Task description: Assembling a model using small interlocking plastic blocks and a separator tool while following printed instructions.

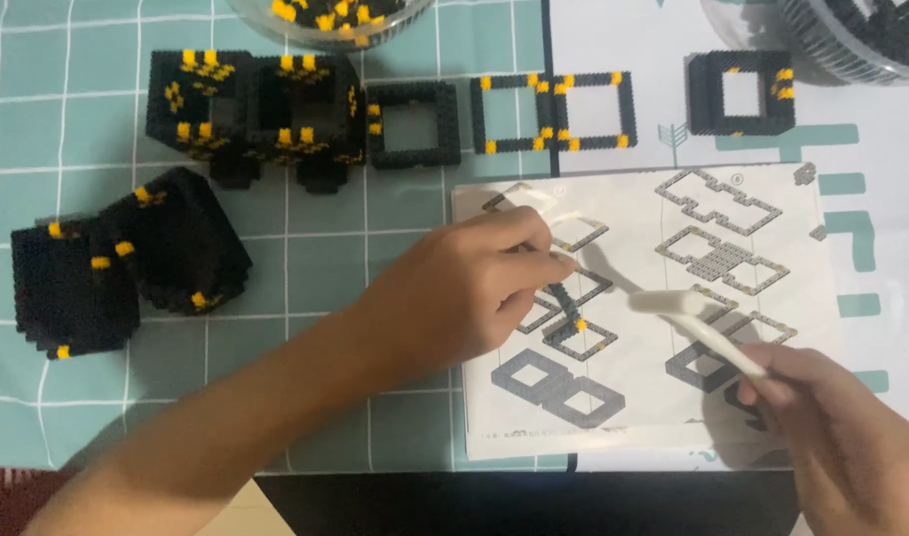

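My left hand (464,293) hovers over the left half of a white instruction sheet (643,298), fingers pinched on a small dark strip of bricks with a yellow piece (571,310). My right hand (842,437) at the lower right grips a white plastic brick tool (703,328), whose flat head points toward the strip. The sheet shows grey step drawings of square frames.
Black and yellow brick assemblies lie on the teal checked cloth: a large block (127,263) at left, a boxy build (256,114) at top, square frames (554,111), a small cube frame (740,92). Two clear bowls of loose bricks (325,20) (851,40) stand along the far edge.
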